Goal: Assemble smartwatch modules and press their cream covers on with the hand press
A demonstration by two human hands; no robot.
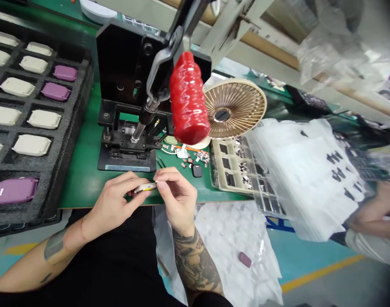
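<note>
My left hand [116,200] is closed round a small white device casing [145,187] with a yellow strip along its lower edge, held just off the front edge of the green bench. My right hand [178,196] pinches at the casing's right end between thumb and forefinger; whether a tiny part sits between those fingertips I cannot make out. Behind both hands stands a black hand press [127,145] with a red ribbed handle [190,102]. A small black square piece [197,170] lies on the bench beyond my right hand.
At left, a black foam tray [70,128] holds several white and purple casings. A gold fan [236,108] stands behind a compartment box [228,183] of small parts. White sheets [313,170] with black pieces lie at right, near another person's arm [377,209]. Tiny parts [203,157] litter the bench.
</note>
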